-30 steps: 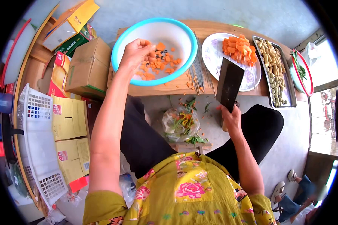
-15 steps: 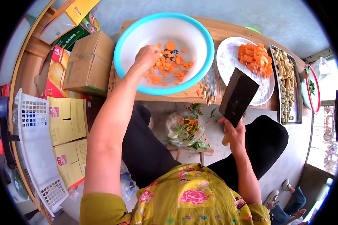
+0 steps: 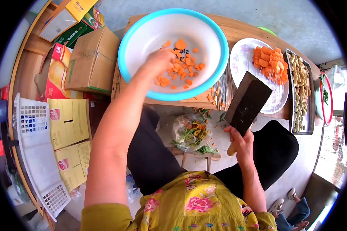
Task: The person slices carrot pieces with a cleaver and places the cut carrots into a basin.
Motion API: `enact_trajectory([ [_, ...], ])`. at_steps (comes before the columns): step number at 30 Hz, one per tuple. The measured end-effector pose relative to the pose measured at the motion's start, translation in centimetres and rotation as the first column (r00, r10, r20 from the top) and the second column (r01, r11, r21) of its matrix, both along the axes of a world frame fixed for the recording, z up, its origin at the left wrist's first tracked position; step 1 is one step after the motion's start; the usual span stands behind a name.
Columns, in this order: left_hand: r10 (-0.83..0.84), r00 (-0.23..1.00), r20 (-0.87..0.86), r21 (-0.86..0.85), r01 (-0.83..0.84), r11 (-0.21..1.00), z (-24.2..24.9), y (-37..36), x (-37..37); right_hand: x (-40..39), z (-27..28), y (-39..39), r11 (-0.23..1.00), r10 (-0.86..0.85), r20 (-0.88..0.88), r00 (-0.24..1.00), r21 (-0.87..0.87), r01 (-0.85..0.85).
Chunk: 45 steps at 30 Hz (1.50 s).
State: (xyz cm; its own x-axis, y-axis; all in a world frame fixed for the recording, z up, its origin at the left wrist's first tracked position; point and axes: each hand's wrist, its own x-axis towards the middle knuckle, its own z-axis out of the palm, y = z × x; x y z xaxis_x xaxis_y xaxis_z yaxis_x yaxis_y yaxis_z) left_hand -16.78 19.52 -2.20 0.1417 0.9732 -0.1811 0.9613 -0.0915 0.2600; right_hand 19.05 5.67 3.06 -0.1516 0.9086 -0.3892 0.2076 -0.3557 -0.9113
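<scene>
My left hand [image 3: 160, 62] is inside the large white basin with a blue rim [image 3: 124, 48], over the cut carrot pieces [image 3: 180, 69]. Its fingers are bent down and pressed together at the carrots; whatever they may hold is hidden. My right hand [image 3: 241, 141] grips the handle of a cleaver [image 3: 248, 103], its dark blade tilted up to the right of the basin. Behind the blade, a white oval plate [image 3: 240, 57] bears skewered carrot slices [image 3: 270, 63]. Thin skewers [image 3: 223, 92] lie between basin and plate.
A metal tray [image 3: 311, 115] of skewered pale food and a red-rimmed bowl [image 3: 327, 98] stand at the right. Below the table is a bag of vegetable scraps [image 3: 191, 133]. Cardboard boxes [image 3: 91, 61] and a white crate [image 3: 32, 150] stand left. A person's feet [image 3: 277, 206] show lower right.
My left hand has shifted slightly right and down in the view, still within the basin. The table and its contents sit a little further right in view. The cleaver stays in my right hand.
</scene>
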Motion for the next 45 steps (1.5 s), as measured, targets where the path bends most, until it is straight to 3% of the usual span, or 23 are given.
enact_trajectory([
  [2, 0.108, 0.977, -0.184, -0.316, -0.162, 0.935, 1.5, -0.1, -1.6, 0.3, -0.5, -0.2, 1.0, 0.006, -0.015, 1.0, 0.008, -0.006],
  [3, 0.11, 0.976, -0.186, -0.315, -0.165, 0.935, 1.1, -0.5, -1.8, 0.4, -0.7, -0.2, 1.0, 0.015, -0.028, 1.0, 0.019, -0.014],
  [6, 0.196, 0.972, 0.132, -0.627, -0.071, 0.776, 1.8, -2.2, -0.4, 0.3, -0.4, -0.2, 1.0, 0.022, -0.005, 1.0, -0.001, -0.022],
  [7, 0.194, 0.972, 0.132, -0.626, -0.07, 0.777, 0.8, -2.0, -0.7, 0.3, -0.5, -0.2, 1.0, 0.02, -0.005, 1.0, 0.001, -0.02],
  [9, 0.323, 0.81, 0.49, -0.332, -0.17, 0.928, -1.3, -1.1, -1.7, 0.1, -0.7, -0.4, 1.0, 0.009, -0.042, 0.999, 0.014, -0.008],
  [11, 0.335, 0.838, 0.43, -0.278, -0.23, 0.933, -1.2, 0.0, -2.6, 0.0, -0.7, -0.4, 1.0, 0.013, -0.045, 0.999, 0.012, -0.013],
  [13, 0.463, 0.815, 0.349, -0.172, -0.43, 0.886, -1.0, 0.2, -3.0, -0.1, -0.8, -0.3, 1.0, 0.021, -0.048, 0.999, 0.013, -0.02],
  [14, 0.438, 0.85, 0.293, -0.133, -0.418, 0.899, -1.7, 0.3, -3.1, -0.2, -0.9, -0.4, 1.0, 0.019, -0.06, 0.998, 0.009, -0.018],
  [15, 0.438, 0.85, 0.294, -0.13, -0.418, 0.899, -2.4, 0.5, -3.3, -0.3, -0.9, -0.4, 1.0, 0.017, -0.074, 0.997, 0.004, -0.017],
  [17, 0.274, 0.932, 0.238, -0.25, -0.214, 0.944, -3.4, 0.8, -2.9, -0.6, -0.8, -0.3, 1.0, 0.013, -0.074, 0.997, 0.005, -0.013],
  [19, 0.237, 0.937, 0.258, -0.318, -0.149, 0.936, -3.8, 0.9, -2.2, -0.6, -0.7, -0.3, 1.0, 0.007, -0.074, 0.997, 0.002, -0.006],
  [21, 0.195, 0.962, 0.19, -0.302, -0.131, 0.944, -0.4, 0.1, -1.0, -0.6, -0.6, -0.3, 1.0, 0.018, -0.073, 0.997, 0.003, -0.018],
  [22, 0.423, 0.86, 0.285, -0.302, -0.338, 0.891, -2.5, 0.6, -2.7, -0.5, -0.6, -0.3, 1.0, 0.018, -0.075, 0.997, -0.001, -0.018],
  [25, 0.486, 0.835, 0.258, -0.221, -0.439, 0.871, 0.2, -0.1, -3.3, -0.4, -0.6, -0.3, 0.999, 0.034, -0.064, 0.997, 0.012, -0.034],
  [27, 0.492, 0.838, 0.236, -0.264, -0.432, 0.862, -1.1, -0.1, -3.7, -0.4, -0.4, -0.3, 0.999, 0.035, -0.035, 0.999, 0.025, -0.034],
  [29, 0.428, 0.896, 0.116, -0.201, -0.401, 0.894, -1.9, -0.2, -3.6, -0.4, -0.4, -0.3, 0.999, 0.038, -0.042, 0.998, 0.025, -0.037],
  [33, 0.388, 0.919, 0.068, -0.153, -0.375, 0.914, -2.3, -0.1, -2.6, -0.6, 0.1, -0.3, 0.999, 0.037, -0.043, 0.998, 0.001, -0.037],
  [36, 0.448, 0.869, 0.209, -0.078, -0.442, 0.894, -1.7, 0.0, -1.8, -0.7, -0.2, -0.3, 0.999, 0.03, -0.071, 0.997, -0.011, -0.031],
  [38, 0.53, 0.795, 0.295, -0.259, -0.467, 0.845, -0.9, 0.3, -1.6, -0.7, -0.4, -0.4, 0.999, 0.034, -0.081, 0.996, -0.01, -0.035],
  [39, 0.528, 0.796, 0.296, -0.257, -0.466, 0.847, -1.8, 0.4, -1.6, -0.7, -0.5, -0.5, 0.999, 0.038, -0.091, 0.995, -0.012, -0.039],
  [41, 0.23, 0.968, 0.101, -0.019, -0.23, 0.973, -3.8, 0.3, -1.2, -0.6, -0.7, -0.5, 0.999, 0.047, -0.077, 0.996, -0.014, -0.049],
  [43, 0.159, 0.973, 0.168, -0.01, -0.16, 0.987, -4.3, 1.1, -0.9, -0.5, -0.7, -0.4, 0.998, 0.057, -0.062, 0.996, -0.018, -0.058],
  [45, 0.325, 0.898, 0.297, -0.26, -0.251, 0.932, -2.5, 1.5, -0.1, -0.7, -0.5, -0.5, 1.0, 0.026, -0.103, 0.994, -0.015, -0.028],
])
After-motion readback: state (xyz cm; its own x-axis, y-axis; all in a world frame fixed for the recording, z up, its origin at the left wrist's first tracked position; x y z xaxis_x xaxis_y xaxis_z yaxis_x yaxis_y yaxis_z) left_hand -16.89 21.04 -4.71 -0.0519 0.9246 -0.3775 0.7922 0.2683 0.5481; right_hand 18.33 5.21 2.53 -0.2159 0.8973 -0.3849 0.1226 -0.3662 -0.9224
